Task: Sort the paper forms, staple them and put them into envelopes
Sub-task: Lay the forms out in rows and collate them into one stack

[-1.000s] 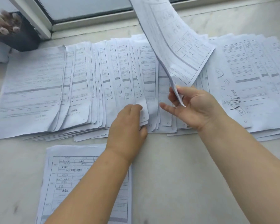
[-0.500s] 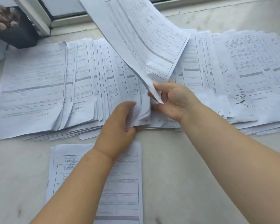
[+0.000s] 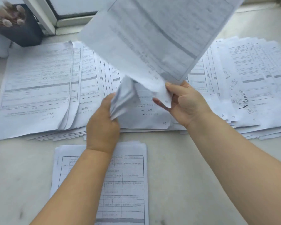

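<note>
Right hand [image 3: 183, 103] pinching bottom corner of lifted form [image 3: 156, 38], sheet rising toward 12 o'clock, blurred. Left hand [image 3: 102, 125] gripping bent-up corners of several forms [image 3: 123, 98] from fanned row of forms [image 3: 39, 88], which is lying across worktop [image 3: 177, 176] from 9 to 3 o'clock. Small separate pile of forms [image 3: 130, 184] sitting at 6 o'clock, partly under left forearm. Dark holder [image 3: 21, 31] with pale fluffy stems standing at 10 o'clock, beside window frame [image 3: 44, 15].
</note>
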The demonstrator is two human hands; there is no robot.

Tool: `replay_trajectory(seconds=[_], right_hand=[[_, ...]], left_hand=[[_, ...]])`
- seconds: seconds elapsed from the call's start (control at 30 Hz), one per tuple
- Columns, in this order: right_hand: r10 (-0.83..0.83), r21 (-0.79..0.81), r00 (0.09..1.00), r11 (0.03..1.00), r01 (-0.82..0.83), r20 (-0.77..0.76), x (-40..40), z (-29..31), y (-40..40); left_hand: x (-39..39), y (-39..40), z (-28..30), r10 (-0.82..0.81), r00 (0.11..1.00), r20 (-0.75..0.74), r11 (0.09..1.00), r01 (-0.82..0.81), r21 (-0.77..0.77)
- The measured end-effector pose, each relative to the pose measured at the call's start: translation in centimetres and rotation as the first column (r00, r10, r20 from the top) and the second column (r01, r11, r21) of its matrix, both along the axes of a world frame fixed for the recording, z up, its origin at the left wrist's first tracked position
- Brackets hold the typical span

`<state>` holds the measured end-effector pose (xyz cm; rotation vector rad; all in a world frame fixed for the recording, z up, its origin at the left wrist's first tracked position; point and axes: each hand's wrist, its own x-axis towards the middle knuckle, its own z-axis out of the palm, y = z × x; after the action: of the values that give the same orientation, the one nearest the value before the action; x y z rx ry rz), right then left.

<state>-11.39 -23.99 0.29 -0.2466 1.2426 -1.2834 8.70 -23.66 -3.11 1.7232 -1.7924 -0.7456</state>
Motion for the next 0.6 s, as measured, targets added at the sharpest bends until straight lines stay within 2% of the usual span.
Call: replay_trajectory(seconds=[0.07, 0.1, 0.17, 0.27, 0.37, 0.43, 0.5, 0.57, 0.6], right_hand=[[-0.076, 0.001, 0.997, 0.997, 0.075, 0.018, -1.0, 0.7, 0.1], [-0.075, 0.004, 0.997, 0.997, 0.075, -0.028, -1.6, 1.1, 0.2], [0.014, 0.027, 0.976, 1.0, -0.008, -0.216, -2.7, 1.4, 0.6], [0.19, 0.13, 0.85, 0.981, -0.144, -0.491, -3.9, 1.9, 1.3], [0.358, 0.259, 0.67, 0.934, -0.248, -0.65, -4.3, 2.4, 2.0], [0.445, 0.328, 0.585, 0.895, -0.301, -0.678, -4.0, 2.2, 2.2], [0.51, 0.369, 0.551, 0.86, -0.354, -0.661, -3.1, 1.9, 1.9], [0.531, 0.366, 0.592, 0.847, -0.385, -0.606, -2.0, 1.4, 1.3], [0.513, 0.348, 0.622, 0.858, -0.377, -0.591, -1.4, 1.2, 1.1]], left_hand=[[0.3, 0.0, 0.8, 0.224, 0.948, -0.225, 0.974, -0.224, 0.025], [0.4, 0.0, 1.1, 0.338, 0.886, -0.319, 0.939, -0.338, 0.056], [0.8, 0.1, 1.4, 0.501, 0.759, -0.415, 0.854, -0.513, 0.093], [1.3, 0.3, 1.6, 0.546, 0.682, -0.486, 0.803, -0.592, 0.07], [1.9, 0.0, 2.0, 0.548, 0.653, -0.523, 0.771, -0.637, 0.012], [2.0, 0.0, 2.7, 0.516, 0.662, -0.544, 0.776, -0.63, -0.032], [1.6, 0.2, 2.8, 0.439, 0.721, -0.536, 0.832, -0.552, -0.06], [1.2, 0.4, 2.6, 0.233, 0.864, -0.446, 0.941, -0.316, -0.123], [1.0, 0.5, 1.8, 0.045, 0.934, -0.355, 0.982, -0.106, -0.154]])
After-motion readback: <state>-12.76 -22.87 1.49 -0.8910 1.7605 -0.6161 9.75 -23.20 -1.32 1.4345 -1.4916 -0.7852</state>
